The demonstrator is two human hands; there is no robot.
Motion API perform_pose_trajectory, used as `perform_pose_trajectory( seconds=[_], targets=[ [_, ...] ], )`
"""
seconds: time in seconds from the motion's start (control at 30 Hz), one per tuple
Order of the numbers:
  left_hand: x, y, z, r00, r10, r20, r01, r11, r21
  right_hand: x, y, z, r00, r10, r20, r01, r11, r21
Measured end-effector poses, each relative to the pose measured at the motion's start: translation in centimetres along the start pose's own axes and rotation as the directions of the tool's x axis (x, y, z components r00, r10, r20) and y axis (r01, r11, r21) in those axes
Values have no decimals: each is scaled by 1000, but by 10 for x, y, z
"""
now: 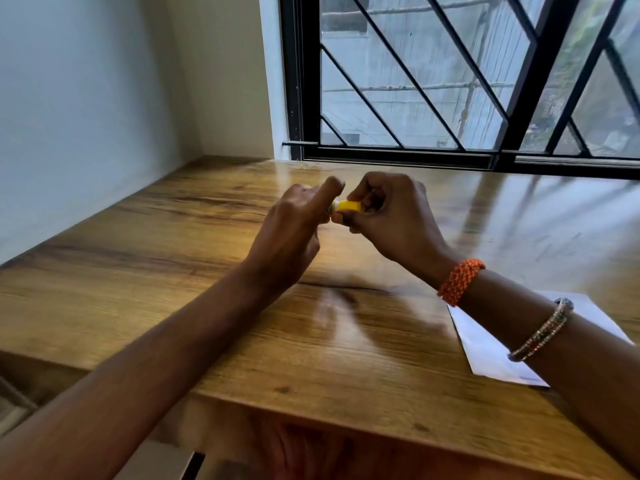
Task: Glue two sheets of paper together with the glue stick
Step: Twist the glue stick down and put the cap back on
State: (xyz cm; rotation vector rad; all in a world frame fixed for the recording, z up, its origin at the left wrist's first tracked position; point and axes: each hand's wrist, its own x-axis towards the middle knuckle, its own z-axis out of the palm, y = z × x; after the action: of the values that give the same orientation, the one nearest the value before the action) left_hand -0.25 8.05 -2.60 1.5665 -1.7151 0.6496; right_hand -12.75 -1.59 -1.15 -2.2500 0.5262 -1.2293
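A small yellow glue stick (347,206) lies sideways between both hands, raised above the wooden table (207,306). My right hand (391,220) grips its yellow body with curled fingers. My left hand (294,230) pinches its left end, where a pale cap or tip shows, with the index finger lifted. White paper (485,344) lies flat on the table at the right, partly hidden under my right forearm; I cannot tell how many sheets there are.
A barred window (450,81) runs along the table's far edge. A white wall (86,116) bounds the left side. The table's front edge (346,414) is close to me, with a lower shelf below at the left.
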Motion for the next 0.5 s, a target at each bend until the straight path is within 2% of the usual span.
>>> perform_pose_trajectory(
  seconds=[0.13, 0.37, 0.5],
  targets=[
    [-6, 2, 5, 998, -55, 13, 56, 998, -24, -2, 2, 0, 991, 120, 51, -127, 980, 153],
    [-7, 3, 4, 999, -47, 21, 48, 995, -83, -4, 0, 2, 991, 107, 85, -117, 986, 119],
    [-10, 6, 6, 992, -3, 123, 8, 999, -38, -5, 0, -2, 956, 227, 187, -259, 951, 168]
  ],
)
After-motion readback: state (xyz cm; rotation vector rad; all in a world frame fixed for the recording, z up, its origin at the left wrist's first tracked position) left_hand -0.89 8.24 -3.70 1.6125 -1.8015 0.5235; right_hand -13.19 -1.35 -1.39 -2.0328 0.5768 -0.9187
